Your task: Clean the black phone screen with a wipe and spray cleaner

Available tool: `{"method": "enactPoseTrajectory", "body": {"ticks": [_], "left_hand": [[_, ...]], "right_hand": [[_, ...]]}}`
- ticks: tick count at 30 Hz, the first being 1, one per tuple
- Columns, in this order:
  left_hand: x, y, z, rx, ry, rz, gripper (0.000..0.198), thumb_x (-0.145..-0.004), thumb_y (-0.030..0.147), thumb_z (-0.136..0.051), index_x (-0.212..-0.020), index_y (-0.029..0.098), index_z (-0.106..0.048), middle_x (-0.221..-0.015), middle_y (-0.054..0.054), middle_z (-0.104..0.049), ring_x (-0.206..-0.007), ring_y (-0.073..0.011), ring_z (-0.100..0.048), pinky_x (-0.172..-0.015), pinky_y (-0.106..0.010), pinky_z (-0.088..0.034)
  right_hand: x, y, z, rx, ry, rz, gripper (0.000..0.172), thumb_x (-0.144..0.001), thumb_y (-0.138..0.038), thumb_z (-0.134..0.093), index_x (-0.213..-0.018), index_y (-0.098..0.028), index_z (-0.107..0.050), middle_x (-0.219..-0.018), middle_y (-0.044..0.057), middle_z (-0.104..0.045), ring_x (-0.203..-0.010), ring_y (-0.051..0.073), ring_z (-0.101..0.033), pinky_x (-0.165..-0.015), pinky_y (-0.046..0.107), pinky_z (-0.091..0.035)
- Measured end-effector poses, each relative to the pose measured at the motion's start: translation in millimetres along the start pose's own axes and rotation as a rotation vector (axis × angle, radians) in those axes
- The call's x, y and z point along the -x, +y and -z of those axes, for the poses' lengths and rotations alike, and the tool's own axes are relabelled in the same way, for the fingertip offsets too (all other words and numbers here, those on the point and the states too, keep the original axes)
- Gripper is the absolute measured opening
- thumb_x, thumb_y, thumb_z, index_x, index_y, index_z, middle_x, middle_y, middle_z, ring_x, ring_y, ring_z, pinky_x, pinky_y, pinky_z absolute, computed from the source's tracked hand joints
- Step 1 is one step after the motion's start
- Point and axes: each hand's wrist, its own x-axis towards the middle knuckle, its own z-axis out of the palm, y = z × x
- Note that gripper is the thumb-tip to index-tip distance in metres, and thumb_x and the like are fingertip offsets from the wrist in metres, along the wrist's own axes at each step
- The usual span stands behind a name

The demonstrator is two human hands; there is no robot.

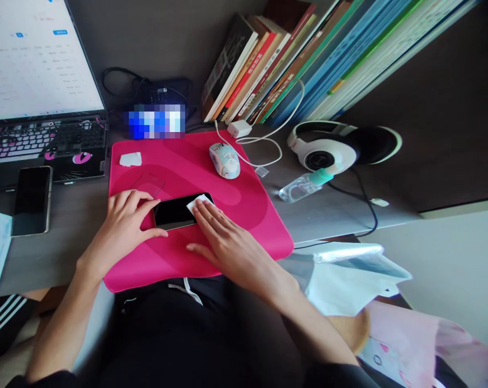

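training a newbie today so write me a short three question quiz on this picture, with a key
1. Which hand presses the white wipe onto the phone on the pink mat?
2. True or false: the mouse lies on the mat.
3. The second phone lies nearest the: A) books, B) laptop, C) headphones.

Key: 1. The right hand; 2. True; 3. B.

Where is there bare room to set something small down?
Bare patches: the pink mat between the paper scrap and mouse; the mat's near right corner beside the right hand; the desk between mat and left-side phone. Crowded: right of the mat, with headphones and bottle, and mid-mat, where the left hand and right hand are at the other phone.
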Motion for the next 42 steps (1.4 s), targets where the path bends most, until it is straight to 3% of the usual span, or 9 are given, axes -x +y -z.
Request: {"method": "enactPoseTrajectory", "body": {"ticks": [5,12,14,24,27,31,35,42], "left_hand": [[0,-1,-1.2,0.011,-0.005,-0.022,0.063,-0.092,0.056,-0.079,-0.145,0.025,-0.064,-0.140,-0.015,-0.064,-0.135,-0.0375,-0.055,-0.114,-0.056,-0.042],[0,3,-0.9,-0.044,-0.004,-0.019,0.066,-0.093,0.062,-0.074,-0.143,0.020,-0.062,-0.141,-0.018,-0.063,-0.136,-0.0386,-0.055,-0.114,-0.057,-0.042],[0,5,0.3,-0.058,-0.004,-0.015,0.064,-0.095,0.061,-0.072,-0.143,0.019,-0.062,-0.141,-0.019,-0.062,-0.137,-0.0394,-0.054,-0.115,-0.058,-0.041],[1,6,-1.7,-0.033,0.014,-0.005,0.060,-0.095,0.057,-0.075,-0.143,0.025,-0.062,-0.146,-0.018,-0.058,-0.142,-0.0408,-0.049,-0.117,-0.061,-0.041],[1,4,-2.4,-0.015,0.001,-0.005,0.059,-0.096,0.056,-0.074,-0.145,0.026,-0.062,-0.149,-0.017,-0.056,-0.147,-0.0402,-0.046,-0.119,-0.061,-0.040],[2,3,-2.0,-0.006,0.004,-0.005,0.060,-0.096,0.056,-0.074,-0.147,0.026,-0.061,-0.153,-0.017,-0.055,-0.151,-0.0393,-0.044,-0.123,-0.062,-0.036],[2,5,-1.7,-0.005,0.008,0.006,0.059,-0.096,0.057,-0.073,-0.145,0.027,-0.061,-0.153,-0.018,-0.055,-0.151,-0.0398,-0.044,-0.124,-0.063,-0.035],[2,6,-3.5,-0.010,0.017,0.016,0.060,-0.093,0.057,-0.077,-0.142,0.025,-0.062,-0.151,-0.018,-0.056,-0.153,-0.0397,-0.043,-0.123,-0.062,-0.037]], "right_hand": [[-17,14,-13,-0.037,0.003,-0.028,0.074,-0.113,-0.054,-0.042,-0.169,-0.007,-0.032,-0.175,0.023,-0.029,-0.166,0.032,-0.022,-0.135,0.057,-0.029],[-25,18,-18,-0.017,0.060,-0.088,0.075,-0.112,-0.056,-0.042,-0.169,-0.007,-0.034,-0.173,0.024,-0.034,-0.165,0.033,-0.027,-0.133,0.059,-0.033],[-22,16,-17,0.007,0.062,-0.090,0.076,-0.112,-0.055,-0.041,-0.166,-0.002,-0.037,-0.172,0.027,-0.034,-0.164,0.036,-0.028,-0.133,0.059,-0.034],[-1,-13,-4,0.069,0.003,-0.060,0.080,-0.111,-0.056,-0.046,-0.161,0.006,-0.042,-0.167,0.033,-0.037,-0.161,0.040,-0.034,-0.131,0.058,-0.039],[-10,-7,-6,0.024,-0.019,-0.006,0.080,-0.110,-0.059,-0.046,-0.163,0.001,-0.042,-0.171,0.027,-0.035,-0.162,0.036,-0.032,-0.133,0.054,-0.036],[-26,12,-12,-0.037,0.009,-0.020,0.067,-0.113,-0.051,-0.046,-0.166,-0.010,-0.042,-0.173,0.020,-0.036,-0.163,0.030,-0.031,-0.134,0.054,-0.033],[-30,19,-15,-0.014,0.064,-0.079,0.068,-0.113,-0.051,-0.044,-0.164,-0.007,-0.044,-0.171,0.022,-0.040,-0.162,0.032,-0.034,-0.133,0.055,-0.037],[-23,7,-18,0.038,0.098,-0.103,0.078,-0.111,-0.058,-0.042,-0.163,0.000,-0.043,-0.168,0.028,-0.040,-0.162,0.036,-0.034,-0.132,0.057,-0.037]]}}
